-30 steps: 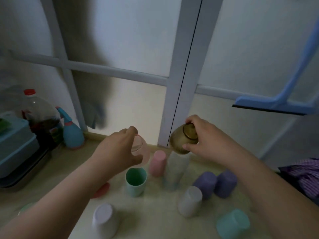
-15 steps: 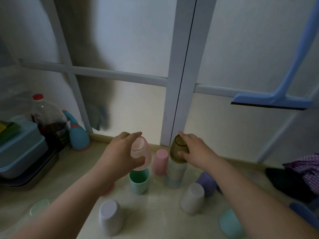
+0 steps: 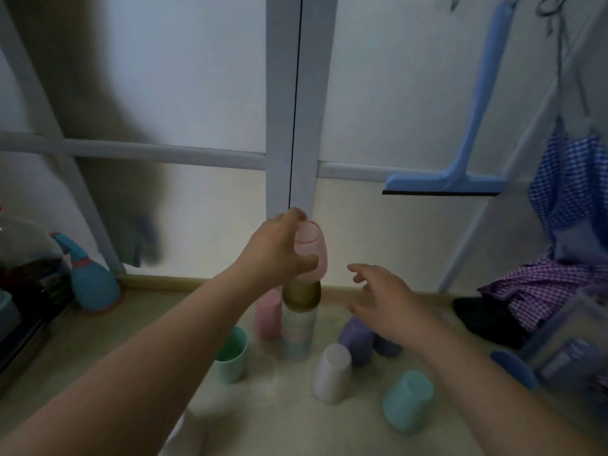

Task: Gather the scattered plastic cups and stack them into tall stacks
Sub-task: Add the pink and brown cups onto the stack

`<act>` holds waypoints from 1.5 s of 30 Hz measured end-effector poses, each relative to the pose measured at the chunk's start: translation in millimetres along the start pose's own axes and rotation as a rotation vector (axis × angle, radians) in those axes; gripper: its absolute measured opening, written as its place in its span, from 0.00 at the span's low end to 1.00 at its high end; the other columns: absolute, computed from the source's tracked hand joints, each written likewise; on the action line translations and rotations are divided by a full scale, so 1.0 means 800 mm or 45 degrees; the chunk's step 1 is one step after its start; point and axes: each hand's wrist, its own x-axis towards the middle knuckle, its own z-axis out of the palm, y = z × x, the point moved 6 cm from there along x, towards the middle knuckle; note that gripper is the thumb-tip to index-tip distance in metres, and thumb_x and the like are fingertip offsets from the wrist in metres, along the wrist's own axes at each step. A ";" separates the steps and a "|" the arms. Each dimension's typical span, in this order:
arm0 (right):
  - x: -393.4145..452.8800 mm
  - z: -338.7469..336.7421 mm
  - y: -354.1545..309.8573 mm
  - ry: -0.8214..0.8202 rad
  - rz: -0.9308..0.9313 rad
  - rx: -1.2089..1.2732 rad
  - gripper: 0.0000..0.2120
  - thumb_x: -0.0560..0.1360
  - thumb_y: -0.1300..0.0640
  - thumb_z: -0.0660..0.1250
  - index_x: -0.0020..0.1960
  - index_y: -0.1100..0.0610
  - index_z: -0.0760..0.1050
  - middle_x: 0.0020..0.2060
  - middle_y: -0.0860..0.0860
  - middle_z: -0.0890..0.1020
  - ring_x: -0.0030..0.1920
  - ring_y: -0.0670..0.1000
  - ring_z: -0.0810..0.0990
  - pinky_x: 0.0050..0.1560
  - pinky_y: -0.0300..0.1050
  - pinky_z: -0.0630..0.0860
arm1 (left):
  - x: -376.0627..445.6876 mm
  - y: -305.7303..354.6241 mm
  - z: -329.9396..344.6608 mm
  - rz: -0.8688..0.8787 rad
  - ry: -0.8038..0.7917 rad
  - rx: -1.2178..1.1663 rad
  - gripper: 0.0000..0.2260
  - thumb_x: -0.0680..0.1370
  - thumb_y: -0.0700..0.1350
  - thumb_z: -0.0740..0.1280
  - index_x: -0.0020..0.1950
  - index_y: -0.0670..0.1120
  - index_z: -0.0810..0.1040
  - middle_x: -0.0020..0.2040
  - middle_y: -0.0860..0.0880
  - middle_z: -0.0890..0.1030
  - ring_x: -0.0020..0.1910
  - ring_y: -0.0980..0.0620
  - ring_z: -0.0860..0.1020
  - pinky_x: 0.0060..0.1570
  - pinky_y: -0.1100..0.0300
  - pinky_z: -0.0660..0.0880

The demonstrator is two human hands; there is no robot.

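Observation:
A stack of upturned cups [image 3: 298,327] stands on the floor near the door frame, topped by an olive cup [image 3: 302,295]. My left hand [image 3: 279,255] grips a pale pink cup [image 3: 311,250], upside down, right on top of the olive one. My right hand [image 3: 383,301] hovers open to the right of the stack, holding nothing. Loose cups lie around: a pink one [image 3: 267,312] behind the stack, a green one [image 3: 232,355] upright, a white one [image 3: 332,371], two purple ones [image 3: 357,340], a teal one [image 3: 408,401].
A blue spray bottle [image 3: 92,279] and a dark-liquid bottle [image 3: 28,258] stand at the left. A blue squeegee [image 3: 460,159] hangs on the right. Checked cloth [image 3: 543,287] and a clear box [image 3: 572,343] crowd the right side. Another white cup [image 3: 187,436] shows below my left arm.
My right hand set the olive cup on the stack and let go, pulling away to the right. My left hand carried the pink cup rightward onto the stack's top.

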 end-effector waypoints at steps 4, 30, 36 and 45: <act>-0.021 0.002 0.012 -0.014 -0.011 0.003 0.26 0.73 0.52 0.67 0.68 0.49 0.64 0.60 0.48 0.73 0.61 0.49 0.73 0.62 0.43 0.69 | 0.000 -0.013 0.044 -0.062 -0.095 0.058 0.29 0.68 0.46 0.72 0.66 0.49 0.65 0.62 0.45 0.74 0.58 0.44 0.73 0.57 0.50 0.74; -0.024 0.271 -0.267 -0.677 -0.802 -0.110 0.23 0.73 0.49 0.66 0.66 0.51 0.67 0.63 0.50 0.73 0.60 0.50 0.73 0.58 0.43 0.70 | -0.339 -0.291 -0.122 -0.889 -0.002 0.774 0.24 0.74 0.55 0.63 0.67 0.49 0.64 0.64 0.47 0.72 0.61 0.45 0.70 0.58 0.52 0.69; -0.022 0.326 -0.311 -0.705 -0.771 -0.216 0.25 0.75 0.49 0.63 0.70 0.50 0.62 0.69 0.49 0.68 0.66 0.51 0.69 0.62 0.43 0.67 | -0.366 -0.380 -0.117 -0.886 -0.274 0.765 0.30 0.73 0.56 0.64 0.71 0.49 0.57 0.64 0.46 0.70 0.61 0.44 0.71 0.56 0.51 0.72; -0.013 0.343 -0.295 -0.718 -0.574 -0.211 0.26 0.75 0.49 0.63 0.71 0.50 0.61 0.69 0.49 0.68 0.66 0.51 0.68 0.63 0.42 0.66 | -0.351 -0.445 -0.073 -0.864 -0.587 0.679 0.30 0.74 0.52 0.65 0.71 0.47 0.55 0.67 0.42 0.66 0.62 0.41 0.69 0.56 0.50 0.73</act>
